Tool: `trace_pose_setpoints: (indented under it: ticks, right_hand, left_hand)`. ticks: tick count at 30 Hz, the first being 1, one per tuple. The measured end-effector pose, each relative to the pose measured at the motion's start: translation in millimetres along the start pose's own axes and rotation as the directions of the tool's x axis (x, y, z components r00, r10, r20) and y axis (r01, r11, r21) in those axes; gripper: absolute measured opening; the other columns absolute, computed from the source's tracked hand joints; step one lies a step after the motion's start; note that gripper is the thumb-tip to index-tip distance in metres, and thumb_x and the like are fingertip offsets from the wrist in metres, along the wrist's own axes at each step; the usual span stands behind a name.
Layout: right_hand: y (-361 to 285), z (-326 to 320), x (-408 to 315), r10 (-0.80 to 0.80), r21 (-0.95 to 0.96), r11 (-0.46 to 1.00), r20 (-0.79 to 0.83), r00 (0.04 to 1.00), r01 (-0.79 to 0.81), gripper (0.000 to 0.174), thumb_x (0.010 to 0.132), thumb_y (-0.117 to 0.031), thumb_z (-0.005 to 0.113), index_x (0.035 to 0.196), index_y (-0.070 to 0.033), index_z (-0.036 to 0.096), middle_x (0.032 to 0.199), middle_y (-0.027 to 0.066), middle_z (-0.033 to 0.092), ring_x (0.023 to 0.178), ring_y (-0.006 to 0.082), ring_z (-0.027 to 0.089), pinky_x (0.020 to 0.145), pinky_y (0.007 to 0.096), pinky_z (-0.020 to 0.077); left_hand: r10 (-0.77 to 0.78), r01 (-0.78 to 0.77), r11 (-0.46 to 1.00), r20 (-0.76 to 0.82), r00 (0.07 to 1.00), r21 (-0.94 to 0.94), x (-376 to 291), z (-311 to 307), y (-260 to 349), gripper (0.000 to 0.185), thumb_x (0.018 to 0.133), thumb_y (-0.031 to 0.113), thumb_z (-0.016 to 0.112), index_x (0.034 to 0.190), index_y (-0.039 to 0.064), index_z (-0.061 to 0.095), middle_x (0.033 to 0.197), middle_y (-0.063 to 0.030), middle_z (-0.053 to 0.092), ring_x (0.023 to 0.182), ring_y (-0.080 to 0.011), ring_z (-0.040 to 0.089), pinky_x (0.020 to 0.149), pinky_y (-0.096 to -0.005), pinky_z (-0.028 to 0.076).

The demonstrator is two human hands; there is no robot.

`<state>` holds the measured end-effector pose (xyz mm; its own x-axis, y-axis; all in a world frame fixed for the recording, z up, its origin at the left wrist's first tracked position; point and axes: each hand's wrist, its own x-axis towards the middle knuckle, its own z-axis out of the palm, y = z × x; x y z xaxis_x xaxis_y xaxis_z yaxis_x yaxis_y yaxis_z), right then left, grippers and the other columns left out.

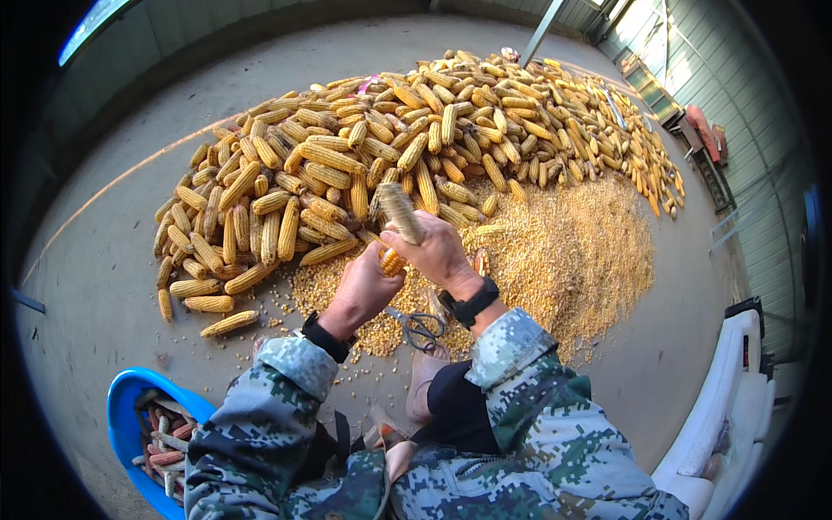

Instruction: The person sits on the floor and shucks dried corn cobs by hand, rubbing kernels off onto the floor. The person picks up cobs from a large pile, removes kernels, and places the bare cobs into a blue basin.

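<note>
My left hand (367, 279) is closed around an ear of corn (392, 262), whose yellow kernels show between the fingers. Right beside it, my right hand (437, 247) grips a bare corncob (400, 212), its upper end blurred and pointing up and left. The cob's lower end is hidden by the hand. Beyond both hands rises a big heap of unshelled corn ears (328, 156). Loose kernels (559, 260) lie in a wide pile below and to the right. Black-handled scissors (422, 329) rest at the near edge of the kernels, below my hands.
A blue plastic tub (120, 416) holding bare cobs (170, 448) stands at the lower left. White plastic objects (721, 403) are at the lower right. A metal post (543, 32) rises behind the heap. My shod foot (422, 387) is close to the kernels.
</note>
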<state>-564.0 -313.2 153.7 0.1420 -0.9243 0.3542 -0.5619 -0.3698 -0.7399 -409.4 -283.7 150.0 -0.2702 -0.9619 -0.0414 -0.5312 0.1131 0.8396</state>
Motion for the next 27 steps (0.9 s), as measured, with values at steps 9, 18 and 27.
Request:
trace_pose_setpoints:
  ticks: [9, 18, 27]
  right_hand:
    - [-1.9, -3.9, 10.6, 0.463, 0.48, 0.764, 0.059, 0.884, -0.432, 0.028, 0.083, -0.026, 0.07, 0.087, 0.001, 0.067, 0.074, 0.0058, 0.066, 0.067, 0.0124, 0.063, 0.056, 0.0274, 0.0484]
    - [-2.3, 0.5, 2.9, 0.337, -0.106, 0.936, -0.014, 0.941, -0.336, 0.035, 0.082, -0.044, 0.063, 0.081, -0.009, 0.069, 0.064, 0.0095, 0.064, 0.057, 0.0231, 0.062, 0.051, 0.0343, 0.0473]
    - [9.4, -9.7, 5.2, 0.516, 0.682, 0.469, 0.303, 0.801, -0.56, 0.031, 0.08, -0.032, 0.073, 0.076, -0.003, 0.065, 0.063, 0.0023, 0.059, 0.048, 0.0095, 0.053, 0.043, 0.0236, 0.0426]
  left_hand:
    - [0.01, -0.009, 0.995, -0.004, 1.0, 0.096, -1.3, 3.0, -5.8, 0.035, 0.077, 0.02, 0.065, 0.102, 0.002, 0.048, 0.08, -0.0251, 0.063, 0.08, -0.0423, 0.062, 0.071, -0.0484, 0.048]
    - [0.096, -0.098, 0.932, 0.023, 0.995, 0.35, -7.8, 6.5, -0.2, 0.036, 0.078, 0.018, 0.064, 0.105, 0.004, 0.044, 0.084, -0.0222, 0.063, 0.079, -0.0408, 0.062, 0.067, -0.0485, 0.049]
    - [0.082, -0.077, 0.995, -0.067, 0.994, 0.067, 1.6, -4.7, 0.0, 0.046, 0.089, 0.046, 0.056, 0.105, 0.003, 0.05, 0.079, -0.0208, 0.063, 0.074, -0.0383, 0.063, 0.066, -0.0461, 0.048]
